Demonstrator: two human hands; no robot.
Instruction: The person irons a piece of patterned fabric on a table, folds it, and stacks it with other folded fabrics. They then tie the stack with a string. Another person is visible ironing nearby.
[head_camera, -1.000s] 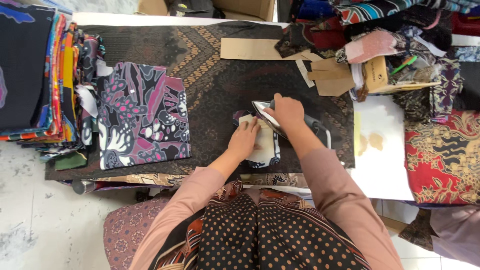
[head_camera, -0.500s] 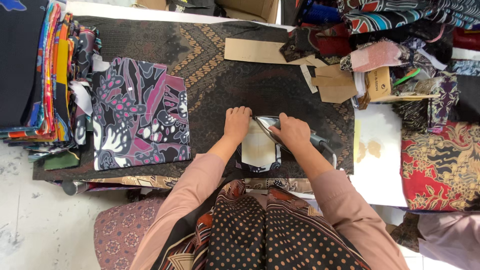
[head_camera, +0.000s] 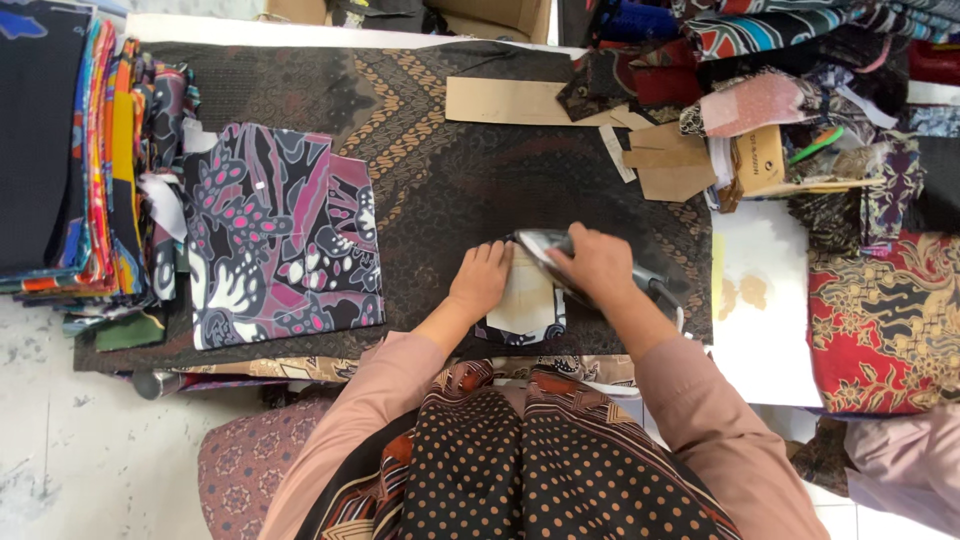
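My right hand (head_camera: 598, 265) grips the handle of a dark clothes iron (head_camera: 560, 255), which rests on a small pale fabric piece (head_camera: 525, 305) with a dark patterned edge. My left hand (head_camera: 482, 280) lies flat on the left side of that piece, fingers together, pressing it to the dark patterned cloth (head_camera: 430, 170) that covers the table. The iron's tip points up and left, right beside my left fingertips.
A folded purple, black and white patterned fabric (head_camera: 280, 235) lies to the left. Stacked colourful fabrics (head_camera: 70, 160) fill the far left. Brown paper pieces (head_camera: 530, 100) and a heap of cloth (head_camera: 800, 90) sit at the back right. A red patterned fabric (head_camera: 885, 320) lies right.
The iron has slid up and left over the pale piece. My left hand has shifted up along the piece's left side.
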